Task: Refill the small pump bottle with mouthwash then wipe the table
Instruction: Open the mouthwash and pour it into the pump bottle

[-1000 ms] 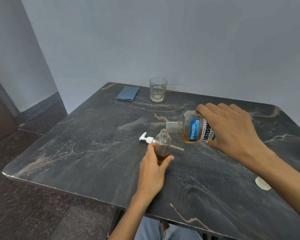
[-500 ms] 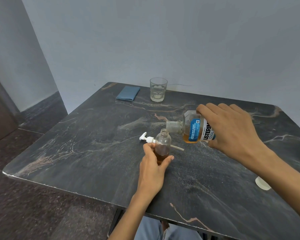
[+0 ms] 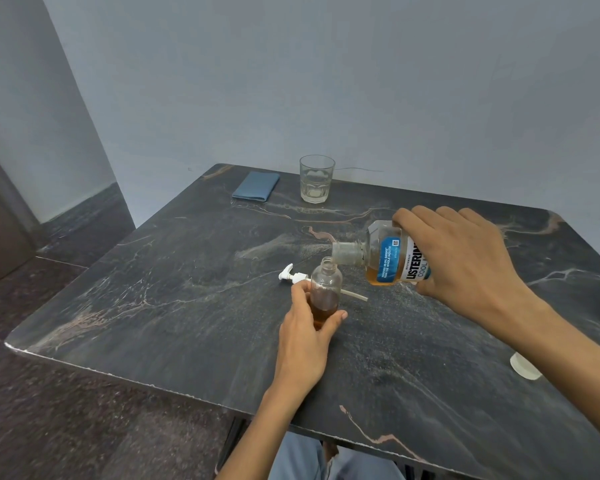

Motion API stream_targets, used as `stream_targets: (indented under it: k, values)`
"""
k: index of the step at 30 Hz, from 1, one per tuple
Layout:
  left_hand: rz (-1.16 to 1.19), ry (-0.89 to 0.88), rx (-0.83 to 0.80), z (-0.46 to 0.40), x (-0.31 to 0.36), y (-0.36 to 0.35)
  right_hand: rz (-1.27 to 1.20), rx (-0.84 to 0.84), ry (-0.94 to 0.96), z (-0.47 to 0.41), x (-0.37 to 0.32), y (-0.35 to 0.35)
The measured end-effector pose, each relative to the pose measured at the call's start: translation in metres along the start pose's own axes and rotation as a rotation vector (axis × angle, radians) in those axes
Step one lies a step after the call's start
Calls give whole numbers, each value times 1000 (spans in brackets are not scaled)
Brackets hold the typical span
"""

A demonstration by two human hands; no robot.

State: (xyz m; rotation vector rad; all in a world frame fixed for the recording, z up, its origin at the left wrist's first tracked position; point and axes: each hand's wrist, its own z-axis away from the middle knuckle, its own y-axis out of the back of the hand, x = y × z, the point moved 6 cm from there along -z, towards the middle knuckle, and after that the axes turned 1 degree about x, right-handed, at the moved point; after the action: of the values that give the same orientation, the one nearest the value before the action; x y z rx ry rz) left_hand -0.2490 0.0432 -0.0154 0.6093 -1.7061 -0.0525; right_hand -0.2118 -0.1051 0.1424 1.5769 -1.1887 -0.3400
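The small clear pump bottle (image 3: 326, 287) stands upright on the dark marble table (image 3: 174, 292), uncapped, with amber liquid in its lower part. My left hand (image 3: 307, 336) grips its base. My right hand (image 3: 465, 261) holds the mouthwash bottle (image 3: 387, 256) tipped on its side, its open neck just above and to the right of the small bottle's mouth. Amber mouthwash pools along the big bottle's lower side. The white pump head (image 3: 291, 274) with its tube lies flat on the table behind the small bottle.
A folded blue cloth (image 3: 256, 186) and an empty drinking glass (image 3: 317, 178) sit at the table's far edge by the wall. A white cap (image 3: 524, 368) lies near my right forearm. The table's front edge runs close to my lap.
Almost nothing differs. Both hands keep the same hold and the mouthwash bottle stays tipped over the small bottle.
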Motion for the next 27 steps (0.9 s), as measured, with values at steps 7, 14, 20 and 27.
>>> stream_targets:
  k: [7, 14, 20, 27]
  values:
    - [-7, -2, -12, 0, 2, -1, -7, 6, -5, 0, 0, 1]
    - [0, 2, -5, 0, 3, 0, 17, -15, 5, 0, 0, 0]
    - [6, 9, -4, 0, 4, 0, 16, 0, 5, -2, 1, 0]
    - [11, 6, -3, 1, 4, 1, 12, 37, 1, -2, 2, 1]
